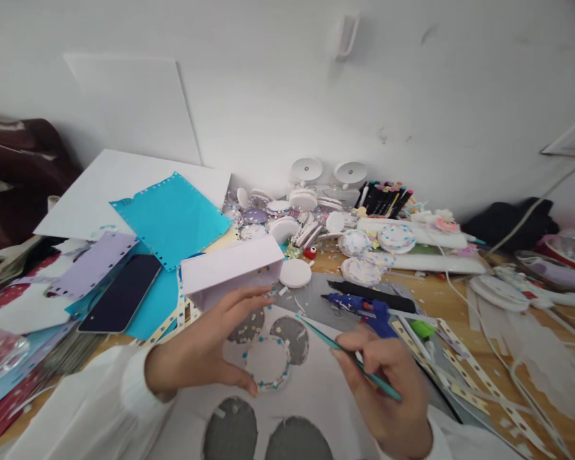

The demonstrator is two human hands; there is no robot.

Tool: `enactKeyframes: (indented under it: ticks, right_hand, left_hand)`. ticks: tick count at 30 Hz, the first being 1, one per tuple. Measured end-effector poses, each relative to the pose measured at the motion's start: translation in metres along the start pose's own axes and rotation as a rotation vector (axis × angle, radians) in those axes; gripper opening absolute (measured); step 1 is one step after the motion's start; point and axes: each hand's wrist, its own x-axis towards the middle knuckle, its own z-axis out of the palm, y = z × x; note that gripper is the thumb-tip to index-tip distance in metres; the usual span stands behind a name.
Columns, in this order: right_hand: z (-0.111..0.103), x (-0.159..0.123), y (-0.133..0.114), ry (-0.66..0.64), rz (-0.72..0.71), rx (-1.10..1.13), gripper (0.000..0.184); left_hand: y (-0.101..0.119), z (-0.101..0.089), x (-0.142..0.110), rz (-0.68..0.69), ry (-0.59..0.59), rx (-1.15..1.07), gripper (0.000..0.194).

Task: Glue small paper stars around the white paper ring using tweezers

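A round white disc (268,363) edged with small blue stars lies on a white sheet (182,418) with several round holes cut in it. My left hand (211,348) is spread around the disc's left side, thumb at its lower edge and fingers stretched out beyond its far edge. To the right, my right hand (383,377) is closed on slim teal tweezers (323,337), whose tip points up and left, apart from the disc. Grey mat shows through the holes. Beyond my left fingers stands a folded white paper box (232,265).
A blue glue gun (364,305) lies behind my right hand. Decorated discs (397,238) and plain white discs crowd the back, beside black markers (383,199). On the left are a phone (121,294) and a blue sheet (172,220). Cut strips (489,370) litter the right.
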Motion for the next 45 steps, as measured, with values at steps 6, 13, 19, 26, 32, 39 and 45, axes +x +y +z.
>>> enactKeyframes:
  ticks: [6, 13, 19, 26, 32, 39, 45]
  right_hand:
    - [-0.005, 0.02, -0.023, -0.14, -0.301, -0.32, 0.033]
    - [-0.003, 0.019, -0.026, -0.207, -0.477, -0.572, 0.033]
    - [0.005, 0.018, -0.033, -0.301, -0.627, -0.697, 0.028]
    - [0.038, 0.028, -0.046, -0.372, -0.806, -0.809, 0.031]
    - [0.028, 0.023, -0.041, -0.425, -0.659, -0.647, 0.018]
    - [-0.045, -0.02, 0.003, -0.154, -0.005, -0.915, 0.014]
    - [-0.067, -0.022, 0.058, -0.008, 0.096, -1.131, 0.047]
  left_hand:
    - [-0.004, 0.007, -0.003, -0.066, -0.047, -0.017, 0.062]
    - [-0.004, 0.001, 0.017, -0.037, -0.033, -0.132, 0.065]
    - [0.029, 0.005, 0.004, -0.142, 0.227, -0.314, 0.019]
    - [0.061, 0.022, 0.002, -0.353, 0.115, -0.724, 0.039]
    - [0.051, 0.021, 0.002, -0.416, 0.165, -0.77, 0.037]
    - [0.018, 0.021, -0.001, -0.207, 0.211, -0.679, 0.054]
    - [-0.002, 0.035, 0.002, -0.131, 0.204, -0.671, 0.063]
